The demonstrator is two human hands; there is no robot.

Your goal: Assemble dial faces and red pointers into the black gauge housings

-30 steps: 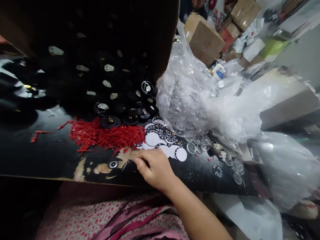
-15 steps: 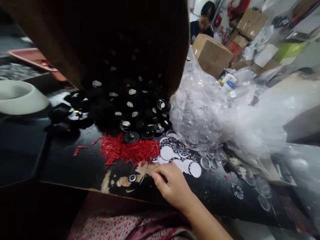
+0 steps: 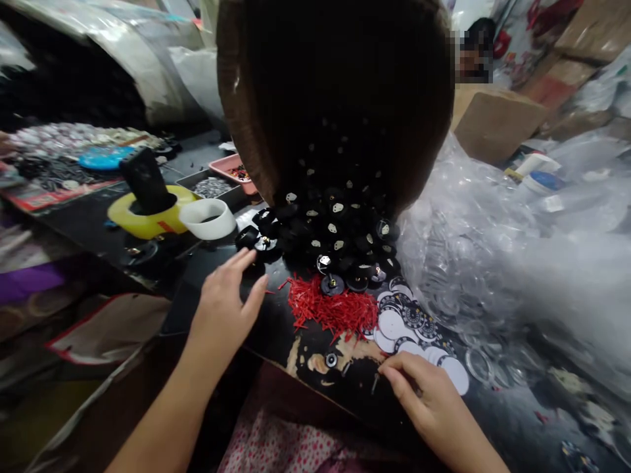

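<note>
1. Cluttered room, lots of bags & boxes; black bench (image 3: 273, 332) across the middle, paint worn to bare wood nr the front edge.
2. Bkgd, upper R: 1 person (image 3: 484, 31) behind a cardboard box (image 3: 500, 125).
3. Big brown container (image 3: 235, 98) on its side, mouth facing the wearer; black round parts (image 3: 332, 284) w/ pale plates spill out of it onto the bench.
4. L hand (image 3: 223, 305): fingers spread, thumb well out, palm down, nothing seen in it. Fingertips just beside the leftmost black round parts; can't tell if touching.
5. R hand (image 3: 428, 397): thumb & index tips close together; can't tell if they pinch anything. Thin bit (image 3: 375, 383) right by the tips, too blurred to ID.
6. Red slivers (image 3: 335, 309) heaped btwn the 2 hands, in front of the black round parts.
7. White & black-printed discs (image 3: 392, 324) overlap in a pile, R of the red heap, just beyond R hand.
8. Small ring (image 3: 330, 360) flat on the worn patch.
9. Far R: clear plastic bag (image 3: 434, 230) of round clear pcs.
10. Beyond L hand: white ring (image 3: 211, 225) next to yellow ring (image 3: 129, 220); pink tray (image 3: 224, 164) farther back.
</note>
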